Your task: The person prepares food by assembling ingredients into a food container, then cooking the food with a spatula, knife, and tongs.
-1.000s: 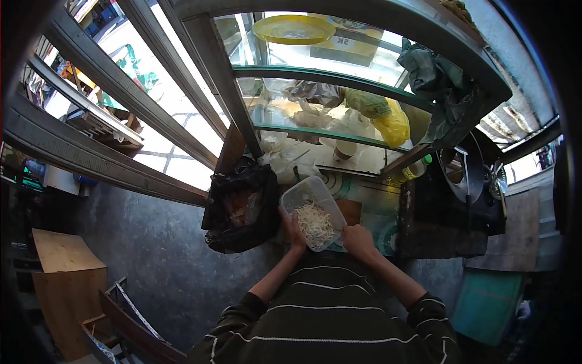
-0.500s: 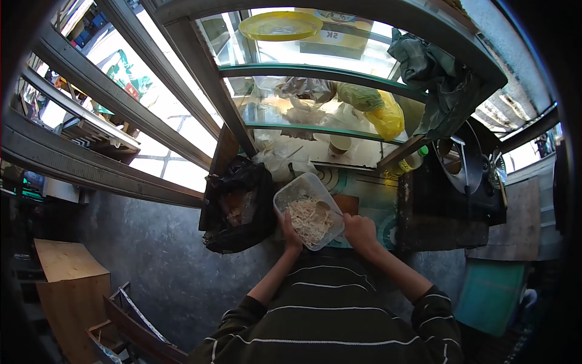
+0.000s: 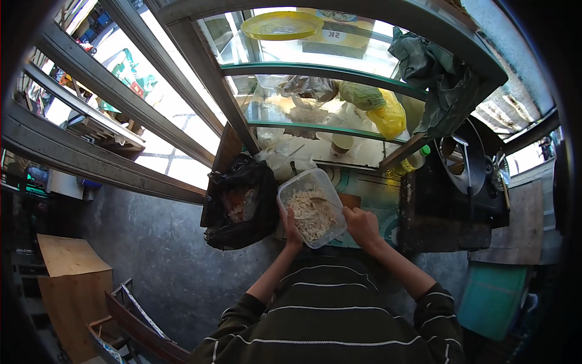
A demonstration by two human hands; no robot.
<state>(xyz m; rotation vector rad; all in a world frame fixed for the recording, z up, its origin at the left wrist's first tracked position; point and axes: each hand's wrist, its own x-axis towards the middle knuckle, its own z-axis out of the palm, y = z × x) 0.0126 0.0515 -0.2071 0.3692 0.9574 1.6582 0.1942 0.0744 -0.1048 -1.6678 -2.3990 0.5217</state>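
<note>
A clear plastic container (image 3: 312,180) holding a pale, shredded food mixture (image 3: 313,217) is in front of my body, slightly tilted. My left hand (image 3: 292,230) grips its left side, the fingers along the outer wall. My right hand (image 3: 362,227), closed at the container's right edge, holds a spoon (image 3: 319,199) whose bowl lies in the upper part of the mixture. Part of the handle is hard to make out. Just left of the container sits an open black plastic bag (image 3: 245,227) with something reddish inside, too dim to name.
Behind the container stands a glass-shelved case (image 3: 327,127) with bags and a paper cup (image 3: 342,143). A yellow bottle with a green cap (image 3: 412,162) is right of it. Farther right are a wok (image 3: 464,161) and utensils (image 3: 502,171). Wooden rails (image 3: 115,170) run at left.
The spoon has shifted within the container, and the mixture's surface looks turned over. Both hands keep their hold. The whole view has shifted slightly.
</note>
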